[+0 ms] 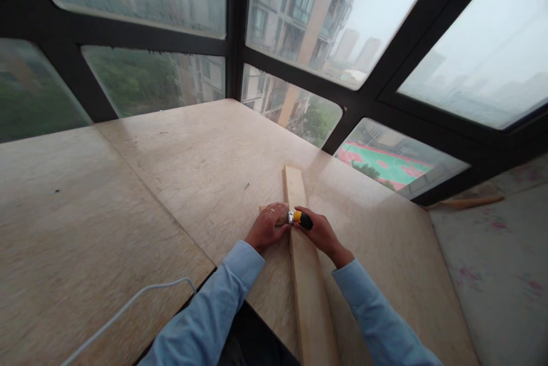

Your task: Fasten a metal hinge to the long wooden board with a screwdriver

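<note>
A long pale wooden plank (311, 297) lies on the stone-look surface, running away from me. My right hand (319, 232) is closed round a small yellow-and-black tool (303, 218) with a silver metal end, held over the plank; its exact kind is unclear. Just left of it, my left hand (269, 228), with a ring on one finger, is closed on a small brownish wooden piece (281, 218) at the plank's edge. Fingers hide most of that piece. The tool's metal end meets it between my two hands. A single screw (247, 185) lies beyond my left hand.
A white cable (128, 304) runs over the surface at lower left, near its dark edge. Dark-framed windows (233, 29) border the far side. A flower-patterned wall (492, 257) stands at right. A small dark speck (57, 190) lies at far left.
</note>
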A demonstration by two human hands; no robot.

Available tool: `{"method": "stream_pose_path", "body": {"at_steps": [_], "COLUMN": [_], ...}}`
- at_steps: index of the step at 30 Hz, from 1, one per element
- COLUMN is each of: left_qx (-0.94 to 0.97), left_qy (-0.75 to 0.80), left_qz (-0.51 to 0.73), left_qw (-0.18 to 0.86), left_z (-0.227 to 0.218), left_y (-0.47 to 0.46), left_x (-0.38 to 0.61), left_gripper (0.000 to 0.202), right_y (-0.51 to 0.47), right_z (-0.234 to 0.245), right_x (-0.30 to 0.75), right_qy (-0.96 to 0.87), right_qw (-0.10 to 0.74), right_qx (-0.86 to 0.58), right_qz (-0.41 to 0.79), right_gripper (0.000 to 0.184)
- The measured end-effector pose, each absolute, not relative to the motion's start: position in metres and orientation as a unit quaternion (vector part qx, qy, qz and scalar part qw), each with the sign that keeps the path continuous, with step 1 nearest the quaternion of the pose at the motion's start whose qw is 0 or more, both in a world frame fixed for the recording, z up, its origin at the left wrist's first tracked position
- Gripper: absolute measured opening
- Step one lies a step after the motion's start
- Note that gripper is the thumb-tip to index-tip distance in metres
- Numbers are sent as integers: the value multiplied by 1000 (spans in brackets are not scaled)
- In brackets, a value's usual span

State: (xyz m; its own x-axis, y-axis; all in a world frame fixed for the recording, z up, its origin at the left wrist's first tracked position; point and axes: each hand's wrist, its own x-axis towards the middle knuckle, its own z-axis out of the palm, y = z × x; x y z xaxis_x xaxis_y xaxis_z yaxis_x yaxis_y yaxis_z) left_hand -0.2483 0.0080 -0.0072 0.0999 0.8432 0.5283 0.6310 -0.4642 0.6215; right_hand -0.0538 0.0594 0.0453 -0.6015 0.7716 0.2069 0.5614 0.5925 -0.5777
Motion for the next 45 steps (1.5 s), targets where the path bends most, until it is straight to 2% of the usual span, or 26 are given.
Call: {"method": "stream_pose_path", "body": {"at_steps": [7,15,21,26,32,39,45], "left_qx": [747,726,722,721,715,708,711], "left_qy": [482,497,507,515,517,540,585], "left_qz": [434,446,444,435,440,437,384], "left_qw": [146,161,159,163,166,129,74], "left_z": [-6,3,5,7,11,12,4], "left_y": [10,11,9,8,7,3,-2], "left_x": [-249,-244,-245,-245,-244,-246,-248], "left_gripper": [40,39,39,40,38,44,52], "right_y": [63,63,63,68,71,67,64], "right_z": [37,27,30,37,39,40,40], "right_x": [-47,-43,-43,-42,-36,-37,-38], "right_qy": [-874,-897,-899,-883,-876,-877,-869], "right_qw": [219,262,260,301,309,300,298], "right_qx": [-371,-308,-286,-279,-301,-314,-330], "right_qz": [224,176,208,226,215,206,216], "right_gripper": [42,41,44,45,44,38,39]}}
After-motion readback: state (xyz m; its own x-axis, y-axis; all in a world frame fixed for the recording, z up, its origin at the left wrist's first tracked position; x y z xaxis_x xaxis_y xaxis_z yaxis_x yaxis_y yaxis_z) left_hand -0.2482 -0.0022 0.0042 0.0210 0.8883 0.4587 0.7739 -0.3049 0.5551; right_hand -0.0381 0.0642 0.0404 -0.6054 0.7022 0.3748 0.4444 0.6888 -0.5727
